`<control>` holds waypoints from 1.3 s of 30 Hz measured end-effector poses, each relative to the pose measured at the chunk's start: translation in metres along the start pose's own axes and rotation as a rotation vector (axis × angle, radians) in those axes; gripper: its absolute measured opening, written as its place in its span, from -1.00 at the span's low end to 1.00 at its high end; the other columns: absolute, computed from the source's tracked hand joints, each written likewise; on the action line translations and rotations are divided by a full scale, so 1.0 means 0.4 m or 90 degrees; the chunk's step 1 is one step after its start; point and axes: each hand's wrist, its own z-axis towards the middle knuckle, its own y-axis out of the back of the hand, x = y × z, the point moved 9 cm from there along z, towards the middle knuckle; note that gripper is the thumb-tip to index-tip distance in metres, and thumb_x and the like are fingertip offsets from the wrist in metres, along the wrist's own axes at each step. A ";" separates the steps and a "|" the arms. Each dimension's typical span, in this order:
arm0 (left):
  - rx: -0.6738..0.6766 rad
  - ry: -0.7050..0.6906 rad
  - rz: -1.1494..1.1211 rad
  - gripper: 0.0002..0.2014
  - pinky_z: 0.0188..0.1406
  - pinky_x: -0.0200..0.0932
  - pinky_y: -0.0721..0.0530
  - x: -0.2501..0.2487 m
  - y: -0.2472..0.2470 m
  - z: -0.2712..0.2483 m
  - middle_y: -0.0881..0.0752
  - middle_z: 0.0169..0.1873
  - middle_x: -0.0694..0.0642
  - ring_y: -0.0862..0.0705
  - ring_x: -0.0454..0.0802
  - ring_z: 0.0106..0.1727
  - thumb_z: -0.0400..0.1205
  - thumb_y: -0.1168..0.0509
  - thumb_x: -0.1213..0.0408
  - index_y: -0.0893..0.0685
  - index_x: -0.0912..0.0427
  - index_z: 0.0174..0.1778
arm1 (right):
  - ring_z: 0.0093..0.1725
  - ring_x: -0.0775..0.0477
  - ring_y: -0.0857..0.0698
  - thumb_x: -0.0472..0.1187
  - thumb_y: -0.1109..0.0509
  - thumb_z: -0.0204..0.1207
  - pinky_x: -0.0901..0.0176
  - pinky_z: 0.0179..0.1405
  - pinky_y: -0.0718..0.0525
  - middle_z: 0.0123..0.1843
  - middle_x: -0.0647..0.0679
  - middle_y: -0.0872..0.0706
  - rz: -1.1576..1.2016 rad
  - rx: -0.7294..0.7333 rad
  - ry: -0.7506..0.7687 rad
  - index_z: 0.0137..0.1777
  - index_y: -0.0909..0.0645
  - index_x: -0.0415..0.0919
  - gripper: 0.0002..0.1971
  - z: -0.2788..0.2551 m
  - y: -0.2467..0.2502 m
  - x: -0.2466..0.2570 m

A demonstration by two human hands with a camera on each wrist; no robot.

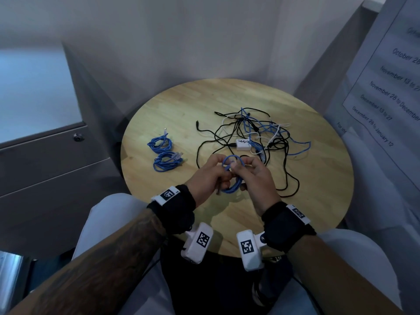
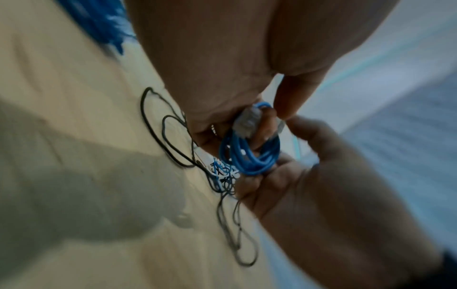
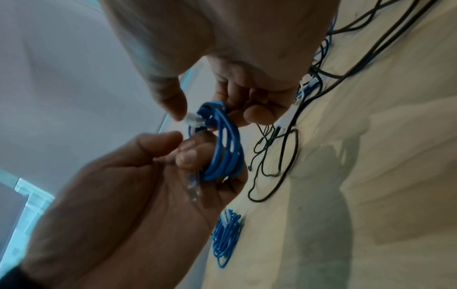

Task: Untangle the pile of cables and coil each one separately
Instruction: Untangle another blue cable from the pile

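Observation:
A small coil of blue network cable (image 1: 232, 178) hangs above the round wooden table (image 1: 318, 178), held between both hands. My left hand (image 1: 218, 176) has its fingers curled through the coil's lower loops (image 3: 225, 152), and one clear plug (image 3: 194, 187) lies against its palm. My right hand (image 1: 246, 173) grips the top of the coil, its thumb touching the other clear plug (image 3: 195, 119). Behind the hands lies a tangle of black, white and blue cables (image 1: 259, 133). Two finished blue coils (image 1: 160, 143) (image 1: 167, 162) lie at the table's left.
A white adapter block (image 1: 243, 144) sits inside the tangle. Loose black loops (image 1: 288, 178) trail toward the table's right front. A grey cabinet (image 1: 45, 155) stands left of the table, and a printed notice (image 1: 391, 87) hangs at the right. Walls close in behind.

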 end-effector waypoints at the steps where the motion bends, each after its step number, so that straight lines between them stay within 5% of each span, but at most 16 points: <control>1: 0.001 -0.023 0.082 -0.76 -0.36 -0.01 -0.20 0.001 -0.004 -0.001 -0.44 -0.43 0.05 -0.35 -0.02 -0.44 0.47 -0.20 0.37 -0.42 0.12 0.04 | -0.28 0.07 -0.69 -0.14 -0.46 0.63 0.22 -0.26 -0.63 -0.23 -0.06 -0.78 -0.004 -0.015 0.009 0.00 -0.57 -0.30 -0.79 0.002 0.007 0.000; 4: 0.002 -0.087 0.190 -0.92 -0.42 -0.09 -0.34 0.003 -0.013 -0.009 -0.45 -0.43 0.01 -0.38 -0.05 -0.45 0.74 -0.17 0.31 -0.39 0.07 0.04 | -0.19 -0.06 -0.68 -0.15 -0.45 0.64 -0.03 -0.15 -0.63 -0.20 -0.13 -0.73 -0.024 0.002 -0.010 -0.09 -0.55 -0.28 -0.79 0.011 0.012 -0.005; 8: -0.011 -0.126 0.279 -0.89 -0.48 -0.38 -0.40 -0.016 -0.003 -0.010 -0.57 -0.50 -0.16 -0.44 -0.27 -0.52 0.76 -0.19 0.35 -0.38 0.08 0.06 | -0.15 -0.03 -0.63 -0.28 -0.46 0.60 0.03 -0.13 -0.56 -0.23 0.00 -0.67 -0.018 0.055 -0.040 -0.21 -0.53 -0.07 -0.79 0.017 0.003 -0.010; 12: -0.007 -0.114 0.348 -0.86 -0.43 -0.21 -0.39 -0.002 0.001 0.000 -0.61 -0.49 -0.14 -0.44 -0.27 -0.54 0.73 -0.24 0.31 -0.43 0.19 0.15 | -0.16 -0.11 -0.61 -0.43 -0.47 0.52 -0.04 -0.08 -0.58 -0.22 -0.26 -0.59 -0.039 0.077 0.011 -0.20 -0.55 -0.13 -0.78 0.016 -0.001 0.012; 15: -0.018 -0.103 0.387 -0.91 -0.45 -0.14 -0.34 0.003 0.006 0.003 -0.51 -0.51 -0.08 -0.38 -0.19 -0.58 0.73 -0.25 0.26 -0.50 0.16 0.09 | -0.24 0.01 -0.58 -0.47 -0.48 0.49 0.11 -0.16 -0.60 -0.28 -0.21 -0.56 -0.145 0.064 0.094 -0.16 -0.59 -0.25 -0.85 0.007 0.003 0.044; 18: -0.036 -0.095 0.314 -0.93 -0.48 -0.08 -0.26 -0.008 0.021 0.005 -0.42 -0.57 -0.02 -0.28 -0.06 -0.56 0.74 -0.22 0.27 -0.52 0.15 -0.03 | -0.22 0.03 -0.62 -0.38 -0.52 0.53 0.12 -0.15 -0.64 -0.26 -0.09 -0.62 -0.151 0.103 0.126 -0.01 -0.67 -0.23 -0.89 0.003 0.003 0.066; 21: -0.033 -0.108 0.284 -0.89 -0.52 -0.14 -0.22 -0.020 0.028 0.006 -0.38 -0.62 -0.08 -0.24 -0.07 -0.57 0.74 -0.23 0.30 -0.51 0.12 -0.11 | -0.24 0.05 -0.70 -0.17 -0.49 0.62 0.15 -0.13 -0.69 -0.26 -0.09 -0.70 -0.094 0.090 0.045 0.15 -0.70 -0.16 -0.84 0.010 0.014 0.049; 25: 0.007 -0.128 0.343 -0.89 -0.51 -0.20 -0.35 -0.016 0.004 -0.010 -0.51 -0.56 -0.10 -0.38 -0.13 -0.56 0.72 -0.29 0.24 -0.46 0.07 -0.06 | -0.29 0.12 -0.61 -0.08 -0.38 0.69 0.27 -0.23 -0.54 -0.32 0.01 -0.67 -0.177 0.114 -0.005 -0.09 -0.81 -0.21 -0.74 0.005 0.015 0.018; 27: 0.019 -0.089 0.295 -0.88 -0.44 -0.32 -0.42 -0.010 -0.004 -0.015 -0.57 -0.44 -0.06 -0.48 -0.18 -0.49 0.72 -0.27 0.19 -0.47 0.12 0.04 | -0.27 0.24 -0.66 -0.12 -0.37 0.71 0.38 -0.20 -0.56 -0.27 0.12 -0.77 -0.169 0.065 0.031 -0.06 -0.82 -0.23 -0.75 0.013 0.036 0.043; 31: 0.057 0.020 0.228 -0.65 -0.45 -0.26 -0.28 0.042 -0.037 -0.018 -0.31 -0.47 -0.04 -0.26 -0.09 -0.45 0.82 0.01 0.07 -0.54 0.25 -0.01 | -0.37 0.35 -0.58 -0.24 -0.35 0.71 0.56 -0.29 -0.49 -0.43 0.31 -0.67 -0.108 -0.049 0.113 -0.01 -0.79 -0.30 -0.80 0.029 0.083 0.100; 35: 0.100 -0.023 0.306 -0.65 -0.43 -0.21 -0.29 0.054 -0.067 -0.022 -0.32 -0.51 -0.16 -0.26 -0.14 -0.47 0.76 0.00 -0.05 -0.58 0.09 -0.03 | -0.25 0.41 -0.65 -0.26 -0.36 0.69 0.57 -0.17 -0.54 -0.28 0.25 -0.76 -0.086 -0.098 0.123 0.00 -0.81 -0.28 -0.81 0.037 0.110 0.113; 37: 0.096 -0.047 0.260 -0.75 -0.42 -0.25 -0.28 0.025 -0.073 -0.025 -0.29 -0.44 -0.07 -0.25 -0.17 -0.45 0.82 0.01 0.14 -0.51 0.11 -0.06 | -0.36 0.29 -0.54 -0.24 -0.34 0.70 0.44 -0.25 -0.49 -0.35 0.18 -0.67 -0.030 -0.128 0.089 -0.05 -0.81 -0.28 -0.77 0.049 0.133 0.096; 39: 0.067 -0.056 0.221 -0.79 -0.46 -0.34 -0.30 0.002 -0.061 -0.026 -0.28 -0.40 0.01 -0.28 -0.18 -0.46 0.83 0.01 0.29 -0.48 0.26 0.01 | -0.35 0.16 -0.48 -0.21 -0.34 0.70 0.28 -0.28 -0.43 -0.21 -0.10 -0.65 0.033 -0.110 0.065 -0.12 -0.82 -0.17 -0.75 0.054 0.130 0.085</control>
